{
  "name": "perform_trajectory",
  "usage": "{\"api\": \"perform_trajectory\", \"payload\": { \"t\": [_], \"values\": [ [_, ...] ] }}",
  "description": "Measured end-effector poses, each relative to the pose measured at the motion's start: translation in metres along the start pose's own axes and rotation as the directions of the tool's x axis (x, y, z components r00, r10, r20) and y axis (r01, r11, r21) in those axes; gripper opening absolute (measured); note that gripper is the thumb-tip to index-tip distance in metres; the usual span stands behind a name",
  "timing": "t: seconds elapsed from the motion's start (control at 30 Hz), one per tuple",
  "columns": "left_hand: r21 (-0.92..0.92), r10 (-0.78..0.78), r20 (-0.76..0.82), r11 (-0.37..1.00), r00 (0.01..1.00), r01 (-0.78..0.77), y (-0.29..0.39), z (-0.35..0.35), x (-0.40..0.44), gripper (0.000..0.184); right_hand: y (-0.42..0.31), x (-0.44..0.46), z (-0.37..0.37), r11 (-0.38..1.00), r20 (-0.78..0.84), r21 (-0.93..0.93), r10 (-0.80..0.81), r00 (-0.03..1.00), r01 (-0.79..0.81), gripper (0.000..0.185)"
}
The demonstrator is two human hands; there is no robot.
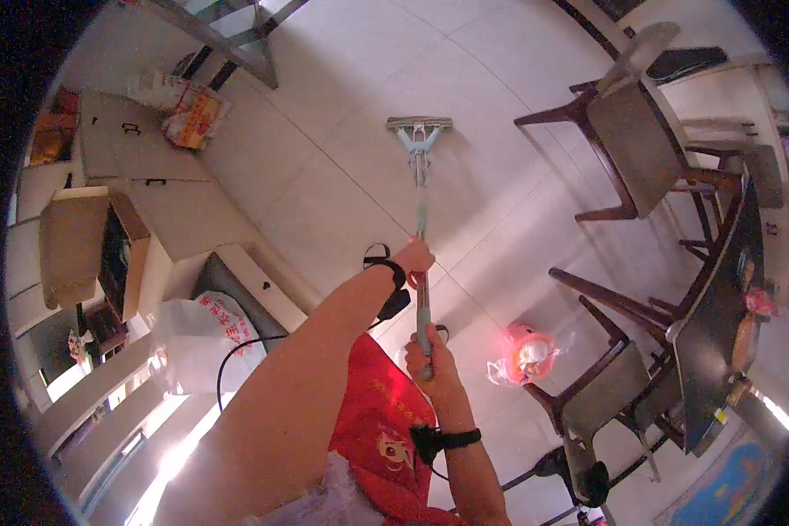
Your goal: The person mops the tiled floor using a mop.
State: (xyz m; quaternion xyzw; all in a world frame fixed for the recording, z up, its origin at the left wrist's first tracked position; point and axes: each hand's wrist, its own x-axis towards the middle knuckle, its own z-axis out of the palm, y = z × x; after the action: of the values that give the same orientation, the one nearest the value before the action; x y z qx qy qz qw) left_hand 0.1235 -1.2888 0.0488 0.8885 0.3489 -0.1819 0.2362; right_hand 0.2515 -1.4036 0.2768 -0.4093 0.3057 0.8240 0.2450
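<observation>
A sponge mop (422, 188) stretches away from me across the pale floor, its flat head lying on the tiles at the far end. My left hand (414, 259) is closed around the middle of the pole. Lower down, near the end of the handle, my right hand (433, 361) grips the same pole. Both wrists wear black straps with small dark devices. Below my hands hangs a red apron (381, 421) with a printed figure on it.
Brown chairs (627, 145) and a dark table (719, 324) stand along the right. A pink bin (529, 351) with a plastic liner sits on the floor nearby. To the left are cabinets (140, 149), a white plastic bag (203, 342) and an orange-red package (197, 118).
</observation>
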Motion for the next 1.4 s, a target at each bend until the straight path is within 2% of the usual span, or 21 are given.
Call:
{"api": "perform_trajectory", "payload": {
  "t": [0.13, 0.23, 0.3, 0.4, 0.43, 0.5, 0.57, 0.67, 0.73, 0.8, 0.87, 0.93, 0.97, 1.0, 1.1, 1.13, 1.17, 1.2, 1.3, 1.33, 1.4],
  "values": [
    [-0.065, 0.159, -0.141, 0.983, 0.977, -0.169, 0.087, 0.025, -0.021, 0.016, 0.018, -0.060, -0.079, 0.942, 0.017, -0.323, -0.087, 0.996, 0.088, 0.032],
    [-0.107, 0.067, -0.107, 0.991, 0.992, -0.079, 0.187, 0.107, -0.007, 0.029, 0.029, -0.125, -0.137, 0.948, -0.238, -0.316, -0.038, 0.971, -0.040, 0.031],
    [-0.253, 0.194, -0.088, 0.944, 0.977, -0.210, 0.250, 0.087, -0.029, 0.015, 0.051, -0.156, -0.213, 0.831, -0.191, -0.546, -0.243, 0.951, 0.103, 0.031],
    [-0.384, 0.095, -0.123, 0.914, 0.988, -0.135, 0.357, 0.137, -0.040, 0.018, 0.082, -0.223, -0.272, 0.781, -0.269, -0.620, -0.301, 0.915, 0.075, 0.031],
    [-0.342, 0.158, 0.033, 0.929, 0.987, -0.137, 0.387, 0.133, -0.041, 0.017, 0.088, -0.246, -0.267, 0.844, -0.321, -0.535, -0.237, 0.917, 0.031, 0.031],
    [-0.461, 0.271, -0.134, 0.834, 0.953, -0.302, 0.412, 0.088, -0.083, 0.017, 0.097, -0.295, -0.228, 0.989, -0.417, -0.134, 0.006, 0.909, -0.068, 0.029],
    [-0.513, 0.461, -0.094, 0.737, 0.883, -0.440, 0.427, 0.060, -0.097, 0.017, 0.107, -0.314, -0.244, 0.997, -0.319, -0.028, 0.064, 0.946, -0.077, 0.026],
    [-0.578, 0.365, -0.135, 0.726, 0.921, -0.372, 0.445, 0.061, -0.104, 0.021, 0.105, -0.331, -0.214, 0.989, -0.414, -0.058, 0.101, 0.904, -0.137, 0.024],
    [-0.862, -0.077, 0.185, 0.466, 0.980, 0.199, 0.421, 0.001, -0.112, 0.028, 0.098, -0.321, -0.187, 0.970, -0.473, -0.179, 0.061, 0.879, -0.164, 0.024],
    [-0.783, -0.313, 0.607, -0.077, 0.731, 0.617, 0.376, -0.061, -0.123, 0.036, 0.092, -0.298, -0.162, 0.925, -0.441, -0.343, -0.003, 0.898, -0.165, 0.024],
    [-0.805, -0.442, 0.535, -0.007, 0.720, 0.594, 0.329, -0.031, -0.116, 0.037, 0.089, -0.255, -0.119, 0.887, -0.405, -0.426, -0.009, 0.914, -0.180, 0.018],
    [-0.824, -0.714, 0.249, 0.199, 0.655, 0.530, 0.313, 0.034, -0.087, 0.039, 0.079, -0.220, -0.085, 0.875, -0.297, -0.460, 0.009, 0.955, -0.152, 0.021],
    [-0.776, -0.823, -0.046, 0.386, 0.566, 0.498, 0.319, 0.062, -0.073, 0.041, 0.073, -0.202, -0.085, 0.866, -0.247, -0.492, -0.046, 0.968, -0.085, 0.021],
    [-0.897, -0.634, 0.024, 0.327, 0.773, 0.296, 0.260, 0.036, -0.088, 0.044, 0.068, -0.177, -0.074, 0.846, -0.204, -0.531, -0.076, 0.976, -0.045, 0.021],
    [-0.896, -0.741, 0.301, -0.004, 0.600, 0.445, 0.088, 0.013, -0.078, 0.041, 0.046, -0.066, -0.017, 0.873, -0.043, -0.485, 0.039, 0.998, -0.055, 0.018],
    [-0.914, -0.666, 0.262, 0.062, 0.698, 0.402, 0.040, -0.054, -0.109, 0.040, 0.046, -0.042, 0.019, 0.882, -0.162, -0.472, -0.073, 0.984, -0.013, 0.016],
    [-0.919, -0.669, 0.299, -0.010, 0.681, 0.394, -0.001, -0.041, -0.096, 0.042, 0.030, -0.007, 0.007, 0.910, 0.029, -0.404, 0.112, 0.993, -0.091, 0.016],
    [-0.920, -0.669, 0.336, -0.082, 0.663, 0.383, -0.035, -0.027, -0.085, 0.044, 0.025, 0.021, 0.036, 0.967, -0.063, -0.224, 0.110, 0.992, -0.121, 0.020],
    [-0.965, -0.772, 0.217, -0.079, 0.597, 0.250, -0.112, -0.049, -0.094, 0.035, 0.012, 0.082, 0.091, 0.966, 0.156, -0.245, 0.127, 0.980, -0.086, 0.023],
    [-0.957, -0.725, 0.287, -0.187, 0.627, 0.222, -0.134, -0.063, -0.106, 0.033, 0.012, 0.102, 0.104, 0.976, 0.187, -0.187, 0.144, 0.972, -0.108, 0.026],
    [-0.961, -0.694, 0.090, 0.128, 0.714, 0.245, -0.178, 0.015, -0.080, 0.026, 0.018, 0.125, 0.113, 0.977, 0.212, -0.141, 0.184, 0.960, -0.157, 0.030]
  ]
}}
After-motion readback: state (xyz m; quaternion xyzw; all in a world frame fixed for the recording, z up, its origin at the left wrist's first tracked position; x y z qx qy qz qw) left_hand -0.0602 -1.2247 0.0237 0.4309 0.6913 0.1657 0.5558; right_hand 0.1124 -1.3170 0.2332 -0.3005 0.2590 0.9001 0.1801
